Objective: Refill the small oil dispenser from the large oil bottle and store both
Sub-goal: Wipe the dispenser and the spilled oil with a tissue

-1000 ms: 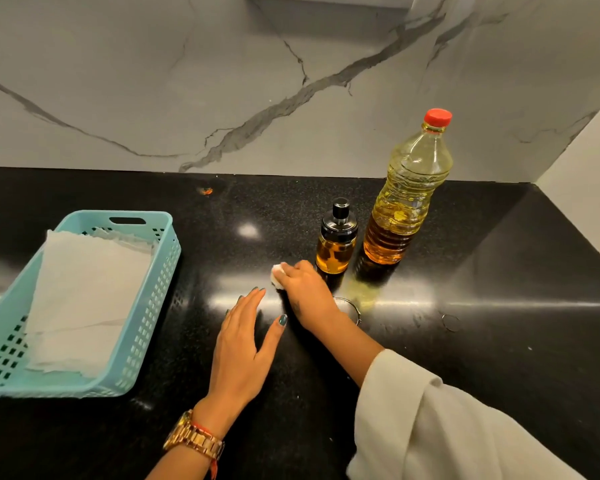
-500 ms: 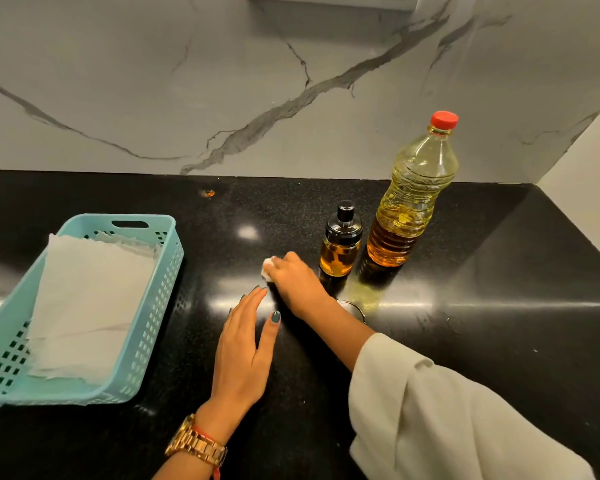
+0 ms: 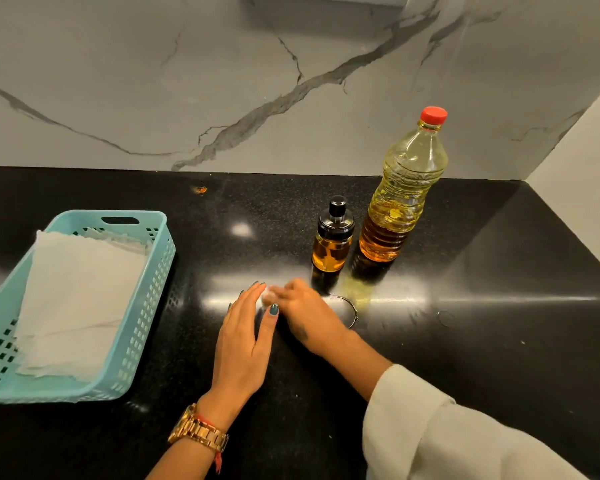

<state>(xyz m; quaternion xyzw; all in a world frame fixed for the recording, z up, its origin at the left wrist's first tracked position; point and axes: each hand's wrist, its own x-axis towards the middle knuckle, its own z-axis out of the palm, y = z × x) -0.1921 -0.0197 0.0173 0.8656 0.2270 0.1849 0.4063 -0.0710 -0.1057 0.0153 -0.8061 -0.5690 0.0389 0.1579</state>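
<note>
Right hand [image 3: 307,315] nearer, crumpled tissue [image 3: 266,295]

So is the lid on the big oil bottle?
Yes, it's shut. The big oil bottle stands upright with its red cap on top.

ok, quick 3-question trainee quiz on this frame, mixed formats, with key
1. True or false: the large oil bottle has its red cap on.
2. What does the right hand hold against the black counter? A) a small white wad B) the dispenser C) a spoon
3. Fill in: the small oil dispenser stands just to the ____ of the large bottle in the head view.

Extra context: the left hand lies flat on the counter, and the teal basket at left holds a paper towel.

Key: 1 true; 2 A; 3 left
</note>
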